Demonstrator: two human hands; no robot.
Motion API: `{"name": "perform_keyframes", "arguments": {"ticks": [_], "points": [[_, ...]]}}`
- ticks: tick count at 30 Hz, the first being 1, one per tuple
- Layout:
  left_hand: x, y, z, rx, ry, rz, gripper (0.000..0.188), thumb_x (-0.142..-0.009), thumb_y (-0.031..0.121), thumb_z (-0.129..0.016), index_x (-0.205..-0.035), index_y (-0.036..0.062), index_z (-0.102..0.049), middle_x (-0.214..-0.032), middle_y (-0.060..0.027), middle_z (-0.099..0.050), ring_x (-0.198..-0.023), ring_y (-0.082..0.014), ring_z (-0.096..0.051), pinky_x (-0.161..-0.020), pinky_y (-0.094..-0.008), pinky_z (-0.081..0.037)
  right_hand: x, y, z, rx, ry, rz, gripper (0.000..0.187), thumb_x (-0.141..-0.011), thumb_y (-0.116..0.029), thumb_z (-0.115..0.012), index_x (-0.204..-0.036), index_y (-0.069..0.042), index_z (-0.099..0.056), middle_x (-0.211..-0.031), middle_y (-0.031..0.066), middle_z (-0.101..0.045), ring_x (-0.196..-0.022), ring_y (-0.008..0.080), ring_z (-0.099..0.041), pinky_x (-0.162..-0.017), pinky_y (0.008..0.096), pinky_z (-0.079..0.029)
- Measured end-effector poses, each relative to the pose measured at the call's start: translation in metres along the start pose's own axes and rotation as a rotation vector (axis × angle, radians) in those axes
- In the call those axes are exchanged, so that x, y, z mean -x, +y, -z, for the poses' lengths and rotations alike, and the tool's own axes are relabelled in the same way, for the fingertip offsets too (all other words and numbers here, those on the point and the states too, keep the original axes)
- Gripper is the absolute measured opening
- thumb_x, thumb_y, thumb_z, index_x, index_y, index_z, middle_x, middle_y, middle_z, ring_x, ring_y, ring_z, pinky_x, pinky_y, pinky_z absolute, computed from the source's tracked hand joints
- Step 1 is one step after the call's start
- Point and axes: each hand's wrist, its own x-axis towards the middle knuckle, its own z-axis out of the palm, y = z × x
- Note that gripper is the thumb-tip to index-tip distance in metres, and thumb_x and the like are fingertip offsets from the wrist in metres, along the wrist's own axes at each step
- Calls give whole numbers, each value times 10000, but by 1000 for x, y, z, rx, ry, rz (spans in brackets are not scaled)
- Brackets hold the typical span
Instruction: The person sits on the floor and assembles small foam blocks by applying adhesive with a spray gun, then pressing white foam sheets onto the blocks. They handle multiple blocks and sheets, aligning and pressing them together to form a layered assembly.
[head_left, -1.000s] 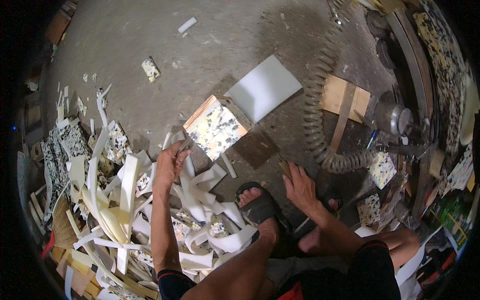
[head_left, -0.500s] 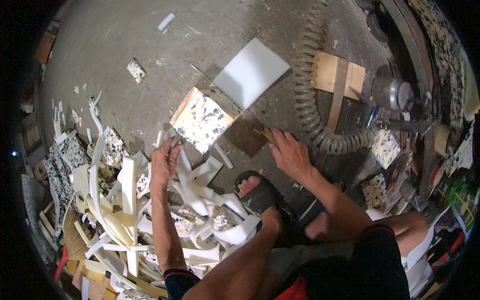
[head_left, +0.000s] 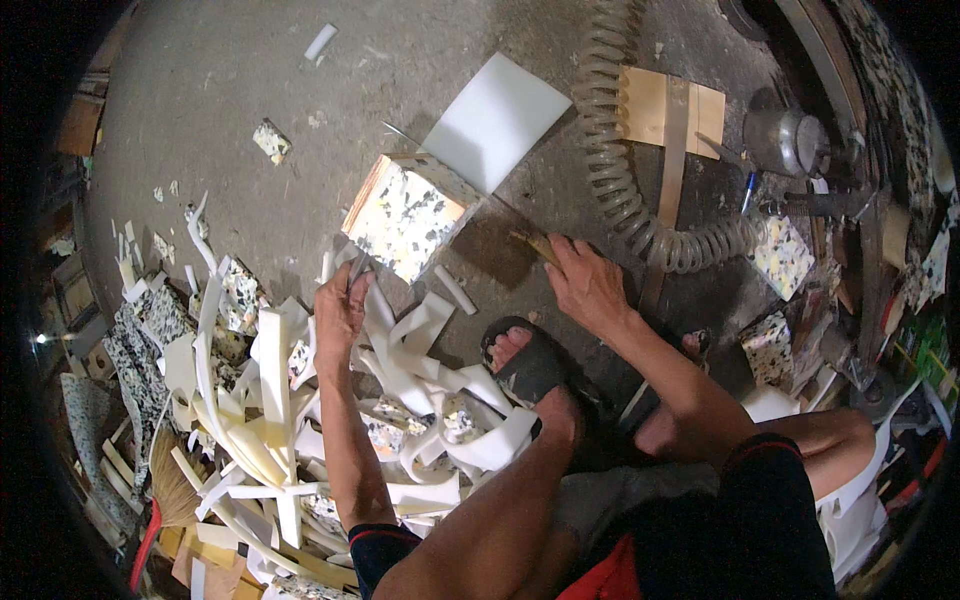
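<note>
My left hand [head_left: 340, 312] is pinched closed beside the lower left corner of a speckled foam block [head_left: 408, 222]. A thin greyish piece shows at its fingertips, too small to name. To the right of the block, my right hand [head_left: 592, 287] grips a short wooden-handled tool [head_left: 538, 246], its tip pointing left; the tip's kind is unclear. Brownish-orange layers show along the block's left edge. A white foam sheet [head_left: 500, 120] lies against the block's far right side, and a thin rod [head_left: 402, 135] lies just behind the block.
White foam offcuts [head_left: 275, 390] heap up at the left, with a straw broom [head_left: 175, 475] beside them. A coiled clear hose [head_left: 610, 150] runs down the right, near a wooden board [head_left: 645, 105], a metal strip [head_left: 672, 170] and a metal pot [head_left: 785, 140]. My sandalled foot [head_left: 525, 360] is nearby.
The view has shifted slightly, moving the floor items up and the offcuts right in the picture. Both hands keep their grips and stay beside the block.
</note>
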Motion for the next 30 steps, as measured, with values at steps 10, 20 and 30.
{"name": "perform_keyframes", "arguments": {"ticks": [10, 20, 30], "points": [[16, 1, 8, -83, 36, 89, 262, -964, 190, -689, -1130, -11, -667, -782, -233, -671, -628, -382, -583, -613, -395, -492, 125, 48, 5, 7, -48, -150, 431, -930, -173, -657, -1323, -30, -553, -1057, 243, -635, -919, 473, -653, -759, 529, -541], [41, -17, 90, -317, 102, -193, 253, -710, 54, -747, -948, 66, -661, -756, -174, -663, -661, -372, -653, -614, -426, -514, 88, 44, 20, -74, 117, -39, 395, -927, -113, -647, -1282, 34, -555, -1112, 279, -634, -1002, 476, -638, -837, 495, -519], [-97, 27, 75, -639, -71, -716, 117, -733, 102, -722, -836, 94, -669, -716, -57, -637, -869, -249, -656, -819, -378, -543, 62, 28, 36, -39, -25, 56, 431, -918, -118, -669, -1323, -19, -561, -1049, 223, -624, -930, 449, -642, -778, 468, -528]]}}
